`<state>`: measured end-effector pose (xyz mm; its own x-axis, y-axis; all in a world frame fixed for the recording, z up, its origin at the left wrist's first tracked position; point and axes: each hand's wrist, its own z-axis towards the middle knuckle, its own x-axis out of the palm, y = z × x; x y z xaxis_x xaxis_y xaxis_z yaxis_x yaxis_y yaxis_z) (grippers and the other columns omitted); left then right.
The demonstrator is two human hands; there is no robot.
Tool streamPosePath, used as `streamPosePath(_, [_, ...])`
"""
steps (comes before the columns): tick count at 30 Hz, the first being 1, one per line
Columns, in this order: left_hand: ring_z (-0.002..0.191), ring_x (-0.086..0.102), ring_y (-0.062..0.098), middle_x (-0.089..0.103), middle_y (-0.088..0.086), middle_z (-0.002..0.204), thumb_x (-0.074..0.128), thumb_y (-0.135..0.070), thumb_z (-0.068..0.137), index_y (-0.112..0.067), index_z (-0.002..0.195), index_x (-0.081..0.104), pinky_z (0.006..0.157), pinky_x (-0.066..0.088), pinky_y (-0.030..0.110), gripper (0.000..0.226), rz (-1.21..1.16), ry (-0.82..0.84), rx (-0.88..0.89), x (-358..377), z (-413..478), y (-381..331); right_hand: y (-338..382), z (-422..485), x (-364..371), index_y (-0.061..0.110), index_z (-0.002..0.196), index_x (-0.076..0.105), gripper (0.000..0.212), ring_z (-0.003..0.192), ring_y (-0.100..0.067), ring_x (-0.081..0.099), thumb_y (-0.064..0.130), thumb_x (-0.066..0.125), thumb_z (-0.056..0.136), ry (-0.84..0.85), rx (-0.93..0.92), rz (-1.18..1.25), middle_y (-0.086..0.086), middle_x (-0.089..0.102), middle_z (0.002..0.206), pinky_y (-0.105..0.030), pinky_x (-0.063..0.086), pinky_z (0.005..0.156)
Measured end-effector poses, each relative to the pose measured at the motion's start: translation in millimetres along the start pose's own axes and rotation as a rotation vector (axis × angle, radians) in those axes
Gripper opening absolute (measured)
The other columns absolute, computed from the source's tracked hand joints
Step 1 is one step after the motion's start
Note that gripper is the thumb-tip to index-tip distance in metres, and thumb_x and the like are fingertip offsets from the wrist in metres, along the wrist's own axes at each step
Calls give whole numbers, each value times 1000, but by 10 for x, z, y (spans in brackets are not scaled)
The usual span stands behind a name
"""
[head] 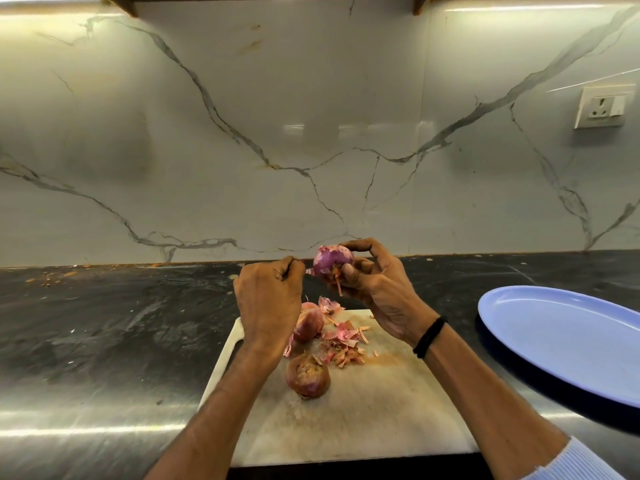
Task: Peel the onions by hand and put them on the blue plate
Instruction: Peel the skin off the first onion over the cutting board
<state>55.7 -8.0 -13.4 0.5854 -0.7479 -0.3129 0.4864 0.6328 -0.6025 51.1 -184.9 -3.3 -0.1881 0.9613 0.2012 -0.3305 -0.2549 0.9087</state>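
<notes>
The right hand (377, 292) gripped the onion (333, 262) just right of the left hand (270, 292), which pinched its loose skin (309, 271); the blue plate (554, 336) lay farther right.

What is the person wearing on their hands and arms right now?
The left hand and right hand are ungloved. A black band circles the right wrist; a pale blue ribbed sleeve is on the right forearm. The left forearm shows no sleeve.

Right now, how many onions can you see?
3. One onion is held in the right hand; a second onion lies on the cutting board partly behind the left hand; a third onion sits nearer on it. More may be hidden.
</notes>
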Motion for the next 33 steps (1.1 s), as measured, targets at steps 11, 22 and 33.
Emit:
streamPosePath(11, [119,57,23,55,7,136,66,-40,91,-30,147,44,99,54,42,62,-160,180,173,29,2,-120,32,-24,6,10,123,61,33,106,-30,69,-3,59,93,18,14,26,-14,68,116,-45,58,90])
streamPosePath(22, [97,69,11,72,1,104,72,-7,88,-16,109,75,85,59,25,23,-320,24,121,-29,-18,-140,38,-45,27,12,120,62,36,117,-39,62,5,66,85,89,8,1,-20,63,122,-52,54,97])
streamPosePath(33, [85,70,-3,71,-24,83,69,-7,91,-38,91,70,73,53,10,31,-515,46,-126,-59,33,-200,64,-50,34,2,130,56,50,114,-34,64,2,66,80,173,50,107,-25,61,127,-39,57,92])
